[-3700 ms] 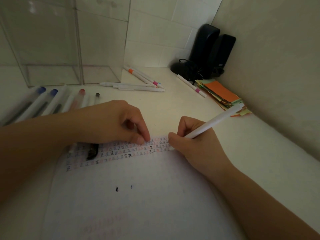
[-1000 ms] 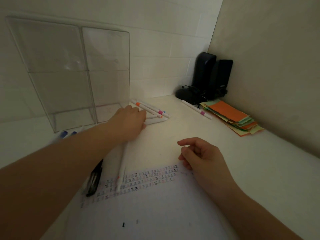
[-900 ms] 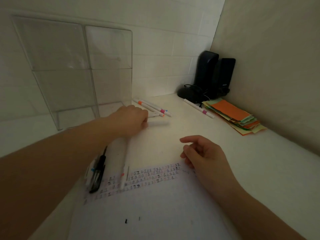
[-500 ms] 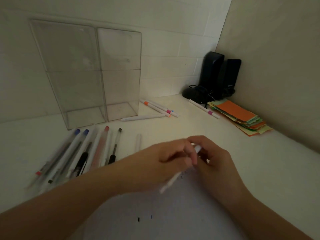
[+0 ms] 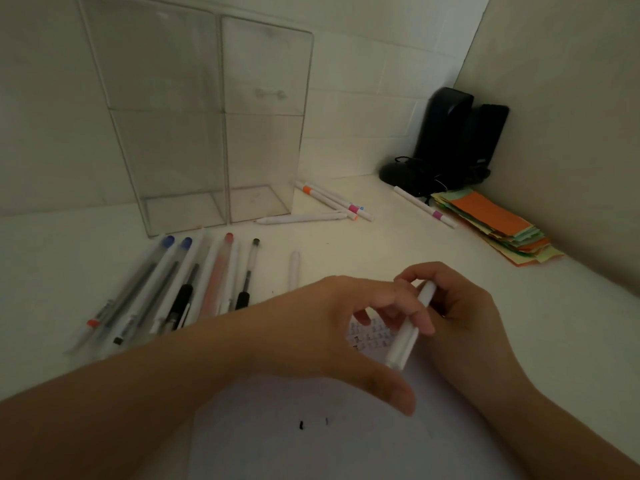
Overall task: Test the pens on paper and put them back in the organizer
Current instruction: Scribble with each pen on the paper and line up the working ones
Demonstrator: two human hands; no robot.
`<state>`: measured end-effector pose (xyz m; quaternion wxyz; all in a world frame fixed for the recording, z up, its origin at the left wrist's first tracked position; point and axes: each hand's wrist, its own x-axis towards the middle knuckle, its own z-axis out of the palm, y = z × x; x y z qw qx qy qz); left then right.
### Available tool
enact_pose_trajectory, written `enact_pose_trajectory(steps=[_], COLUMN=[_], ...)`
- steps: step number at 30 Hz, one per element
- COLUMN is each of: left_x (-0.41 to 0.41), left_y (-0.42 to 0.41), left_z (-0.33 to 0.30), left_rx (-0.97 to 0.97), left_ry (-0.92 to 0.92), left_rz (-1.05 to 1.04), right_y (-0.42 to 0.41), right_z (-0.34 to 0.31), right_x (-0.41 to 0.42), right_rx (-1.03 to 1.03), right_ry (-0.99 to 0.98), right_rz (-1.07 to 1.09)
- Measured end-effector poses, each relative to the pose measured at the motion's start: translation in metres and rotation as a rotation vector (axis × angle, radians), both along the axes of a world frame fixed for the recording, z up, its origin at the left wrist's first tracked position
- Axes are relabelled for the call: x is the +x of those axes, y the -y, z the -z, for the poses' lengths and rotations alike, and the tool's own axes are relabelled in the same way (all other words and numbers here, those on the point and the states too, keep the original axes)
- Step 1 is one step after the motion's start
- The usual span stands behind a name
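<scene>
While both hands hold the white pen (image 5: 408, 327) over the paper (image 5: 311, 445), left hand (image 5: 332, 327) pinches its barrel, right hand (image 5: 460, 320) curls round the top. Person should uncap, scribble briefly; organizer (image 5: 207, 116) stands at 11 o'clock, empty.

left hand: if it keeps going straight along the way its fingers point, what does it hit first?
Likely the right hand. The left hand points rightward, fingers on the white pen that both hands hold above the paper. Beyond that, bare desk; depth is unclear from one view.
</scene>
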<state>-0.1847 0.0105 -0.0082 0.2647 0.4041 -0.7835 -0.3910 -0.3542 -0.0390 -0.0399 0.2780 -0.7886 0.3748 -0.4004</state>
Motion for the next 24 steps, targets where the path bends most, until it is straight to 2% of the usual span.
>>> enact_pose_trajectory(steps=[10, 15, 19, 22, 24], left_x=[0.004, 0.017, 0.021, 0.022, 0.023], left_y=[0.006, 0.014, 0.019, 0.021, 0.022], left_z=[0.005, 0.008, 0.020, 0.028, 0.028], left_rx=[-0.040, -0.050, -0.099, -0.194, -0.222], left_ry=[-0.006, -0.037, 0.169, 0.327, 0.335], left_rz=[0.012, -0.117, -0.225, -0.225, -0.216], right_y=[0.002, 0.005, 0.004, 0.003, 0.005], right_z=[0.002, -0.004, -0.009, -0.007, -0.006], right_x=[0.000, -0.006, -0.007, -0.008, -0.008], right_rx=[0.021, 0.241, 0.443, 0.416, 0.431], right_ry=[0.021, 0.302, 0.475, 0.300, 0.175], right_rz=[0.051, 0.164, 0.059, 0.060, 0.037])
